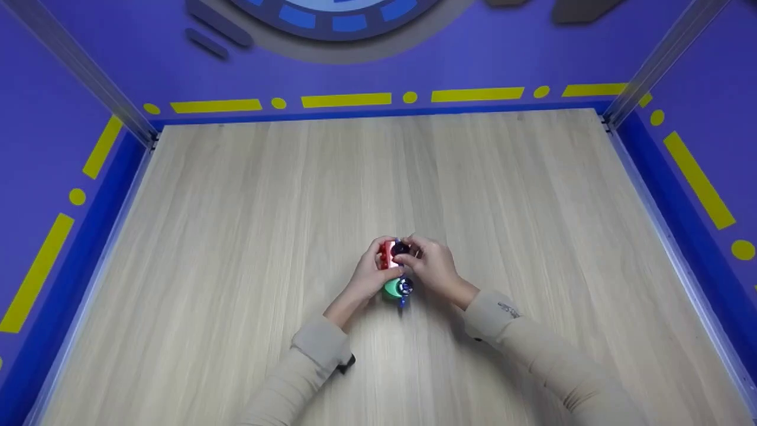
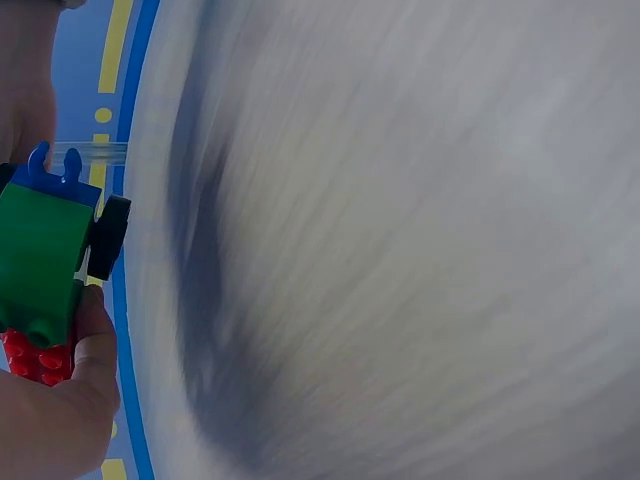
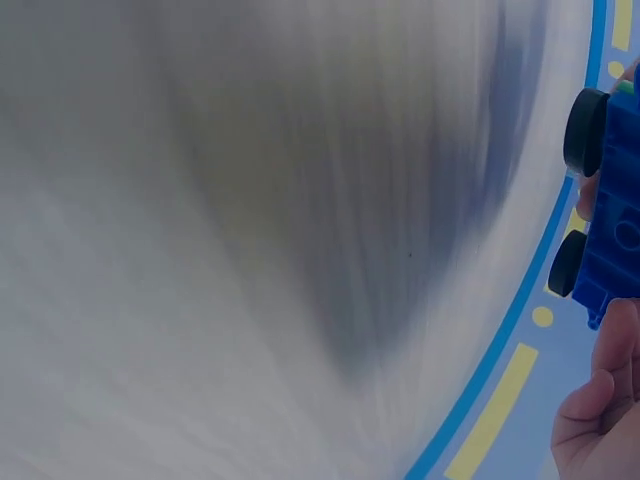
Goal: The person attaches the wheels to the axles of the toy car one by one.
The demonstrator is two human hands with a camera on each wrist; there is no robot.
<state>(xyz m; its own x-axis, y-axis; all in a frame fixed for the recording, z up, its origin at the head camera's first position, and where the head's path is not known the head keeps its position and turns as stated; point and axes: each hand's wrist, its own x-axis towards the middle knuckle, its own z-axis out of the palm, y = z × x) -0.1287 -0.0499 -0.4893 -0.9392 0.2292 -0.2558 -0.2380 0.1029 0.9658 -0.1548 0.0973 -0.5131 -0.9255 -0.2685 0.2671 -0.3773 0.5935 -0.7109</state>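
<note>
A toy car made of building blocks is held up on its side between both hands. Its green rounded block [image 2: 40, 250] and red studded brick [image 2: 38, 362] sit on a blue wheeled base [image 3: 615, 220] with black wheels [image 3: 585, 130]. My left hand [image 1: 368, 273] grips the car from the left, thumb across it near the green part. From the right, my right hand [image 1: 436, 265] pinches the far end, fingertips right by a dark wheel [image 1: 400, 248]. A two-pronged blue hook [image 2: 55, 165] shows at one end of the base.
The light wood tabletop [image 1: 266, 207] lies under the hands. Blue-purple walls with yellow markings [image 1: 346, 99] enclose it at the back and both sides, with metal posts [image 1: 656, 59] at the far corners.
</note>
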